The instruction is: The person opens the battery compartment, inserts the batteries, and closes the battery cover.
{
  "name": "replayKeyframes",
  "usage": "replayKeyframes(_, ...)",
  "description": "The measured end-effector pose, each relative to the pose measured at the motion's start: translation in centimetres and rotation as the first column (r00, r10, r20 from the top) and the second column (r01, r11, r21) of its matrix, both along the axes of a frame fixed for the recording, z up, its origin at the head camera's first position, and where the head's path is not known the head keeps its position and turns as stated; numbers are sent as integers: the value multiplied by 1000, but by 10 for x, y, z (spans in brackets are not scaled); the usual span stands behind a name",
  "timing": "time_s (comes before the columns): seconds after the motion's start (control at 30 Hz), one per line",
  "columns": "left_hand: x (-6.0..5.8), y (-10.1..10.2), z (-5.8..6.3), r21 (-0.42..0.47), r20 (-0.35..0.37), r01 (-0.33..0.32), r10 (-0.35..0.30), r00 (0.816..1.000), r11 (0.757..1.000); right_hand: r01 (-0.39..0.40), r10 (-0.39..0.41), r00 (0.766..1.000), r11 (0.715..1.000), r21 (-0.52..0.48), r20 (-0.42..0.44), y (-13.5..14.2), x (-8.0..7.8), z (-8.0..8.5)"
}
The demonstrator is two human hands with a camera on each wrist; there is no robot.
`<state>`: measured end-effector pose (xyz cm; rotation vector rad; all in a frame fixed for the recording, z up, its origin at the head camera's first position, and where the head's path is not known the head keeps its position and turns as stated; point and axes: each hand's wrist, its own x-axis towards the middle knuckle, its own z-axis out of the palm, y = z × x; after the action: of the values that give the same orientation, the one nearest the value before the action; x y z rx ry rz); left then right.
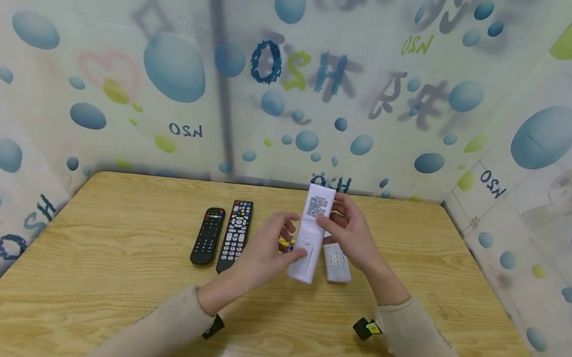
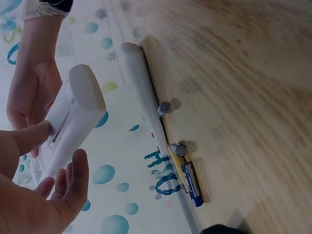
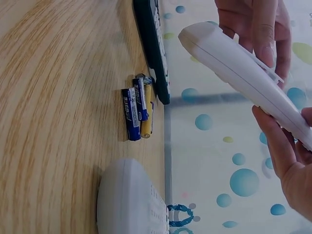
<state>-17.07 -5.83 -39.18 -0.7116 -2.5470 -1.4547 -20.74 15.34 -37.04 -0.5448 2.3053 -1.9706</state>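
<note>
A white remote control (image 1: 313, 232) is held above the table, its back with a printed label and battery cover (image 1: 302, 259) facing up. My right hand (image 1: 354, 238) grips its label end, thumb on the back and fingers beneath. At the other end my left hand (image 1: 269, 251) has its thumb on the battery cover. The right wrist view shows the cover's edge (image 3: 275, 75) slightly raised beside the left thumb and fingers. Batteries (image 3: 131, 114), blue and yellow, lie on the table below, partly hidden by the left hand in the head view.
A second white remote (image 1: 337, 264) lies keys up behind the right hand. Two black remotes, a smaller one (image 1: 207, 237) and a longer one (image 1: 235, 233), lie to the left. The wooden table (image 1: 120, 266) meets a patterned curtain (image 1: 167, 134) at its back edge.
</note>
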Motion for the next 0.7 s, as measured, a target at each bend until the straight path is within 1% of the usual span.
replayKeyframes(0.07,-1,-1,-1,21,32,9,-10,999,1000,-1,1,1000,1000,-1,-1,0,1,0)
replayKeyframes(0.17,-2,-1,0,42,58,18,-21,998,999,-4,4,1000,1000,-9,-4,0,1,1)
replayKeyframes(0.4,-2,-2,4,55,122,19,-26,992,998,-11,11,1000,1000,-21,-6,0,2,0)
replayKeyframes(0.6,-4,-4,8,106,196,26,-46,980,994,-25,24,1000,999,-38,-14,1,0,-1)
replayKeyframes(0.7,-6,-4,8,114,216,25,-50,975,993,-29,28,1000,999,-38,-11,0,0,-1)
